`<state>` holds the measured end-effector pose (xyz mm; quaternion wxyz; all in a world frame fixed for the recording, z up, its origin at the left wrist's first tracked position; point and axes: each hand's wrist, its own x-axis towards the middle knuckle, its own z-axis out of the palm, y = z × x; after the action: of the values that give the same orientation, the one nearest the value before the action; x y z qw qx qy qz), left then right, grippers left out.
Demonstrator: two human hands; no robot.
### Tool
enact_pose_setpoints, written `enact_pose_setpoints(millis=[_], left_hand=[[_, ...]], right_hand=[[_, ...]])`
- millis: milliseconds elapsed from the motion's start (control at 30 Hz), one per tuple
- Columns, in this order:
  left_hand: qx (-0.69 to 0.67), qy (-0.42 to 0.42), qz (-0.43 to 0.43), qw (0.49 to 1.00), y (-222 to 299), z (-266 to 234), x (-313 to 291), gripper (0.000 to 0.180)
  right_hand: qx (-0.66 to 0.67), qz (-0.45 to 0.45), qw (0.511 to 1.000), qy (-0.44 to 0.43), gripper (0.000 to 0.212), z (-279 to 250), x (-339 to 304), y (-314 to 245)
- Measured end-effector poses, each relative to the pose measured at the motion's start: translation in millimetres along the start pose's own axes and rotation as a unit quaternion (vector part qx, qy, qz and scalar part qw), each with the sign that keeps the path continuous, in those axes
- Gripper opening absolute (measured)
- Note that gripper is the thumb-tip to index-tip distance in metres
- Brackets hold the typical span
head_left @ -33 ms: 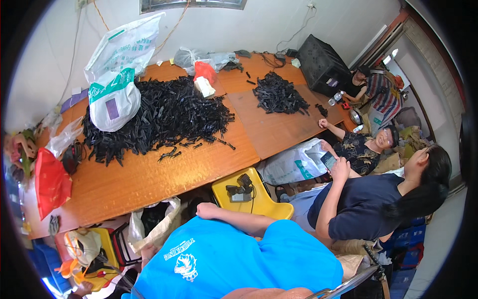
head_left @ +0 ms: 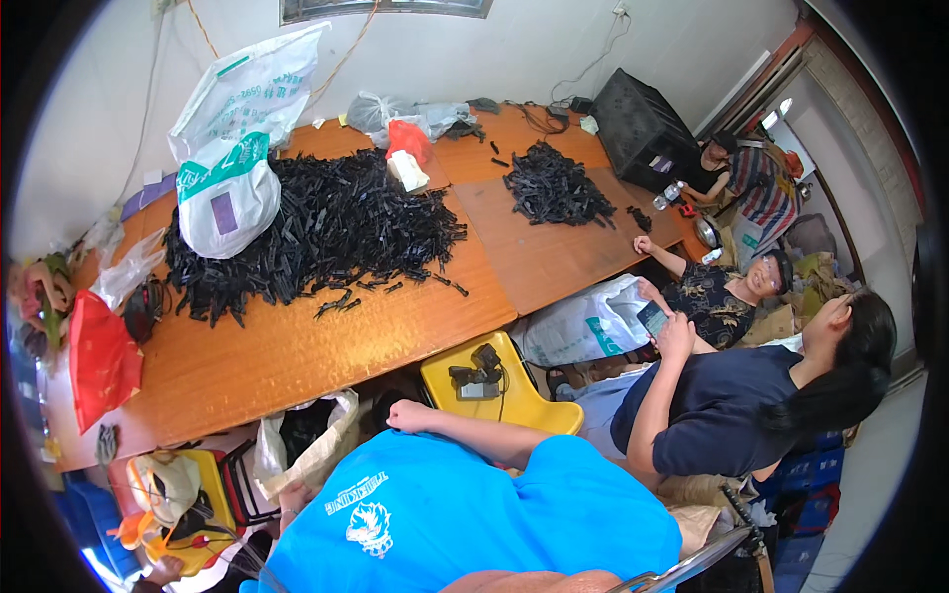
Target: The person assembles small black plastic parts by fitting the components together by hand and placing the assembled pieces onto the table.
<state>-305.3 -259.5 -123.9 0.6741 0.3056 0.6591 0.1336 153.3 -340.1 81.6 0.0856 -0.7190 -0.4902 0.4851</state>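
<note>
My right hand [head_left: 403,416] is at the front of my blue shirt [head_left: 445,494], its fingers curled closed. Whatever may be inside it is hidden. Just beyond it are the table's front edge and a yellow chair [head_left: 534,410] holding black and grey adapter-like pieces [head_left: 478,389]. Of my left hand [head_left: 294,497], only a small part shows at the shirt's left side, beside an open whitish sack [head_left: 341,435] with dark contents; its fingers are hidden. Across the wooden table [head_left: 326,346] spreads a large heap of black clip-like pieces [head_left: 346,217].
A white-and-green sack [head_left: 232,203] lies on the heap. A smaller black heap [head_left: 557,185] and a black crate [head_left: 643,128] are farther right. A person in dark blue [head_left: 712,405] holds a phone; another person [head_left: 722,301] sits beyond. At lower left is another person's hand [head_left: 164,570].
My right hand has shifted very slightly left. At the lower left, thin cords and a small red item now show beside the other person's hand. The heaps have not moved.
</note>
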Motion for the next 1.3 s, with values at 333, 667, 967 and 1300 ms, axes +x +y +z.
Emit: enact_pose_setpoints(millis=[333,667,967,1300], left_hand=[[0.109,-0.05,0.038,0.992,62.3,31.1,-72.8,0.004],[0.125,0.058,0.125,0.983,129.9,88.5,-64.1,0.024],[0.235,0.106,0.333,0.907,272.8,161.4,20.9,0.02],[0.253,0.181,0.326,0.893,404.7,253.0,93.5,0.036]], right_hand=[[0.225,0.022,0.973,-0.049,0.033,3.4,-50.3,28.2],[-0.187,-0.072,0.979,-0.019,0.027,-25.8,15.8,-28.4],[0.155,0.012,0.977,0.144,0.022,-60.2,174.1,-37.9],[0.082,-0.112,0.95,0.28,0.031,-81.4,258.7,-43.9]])
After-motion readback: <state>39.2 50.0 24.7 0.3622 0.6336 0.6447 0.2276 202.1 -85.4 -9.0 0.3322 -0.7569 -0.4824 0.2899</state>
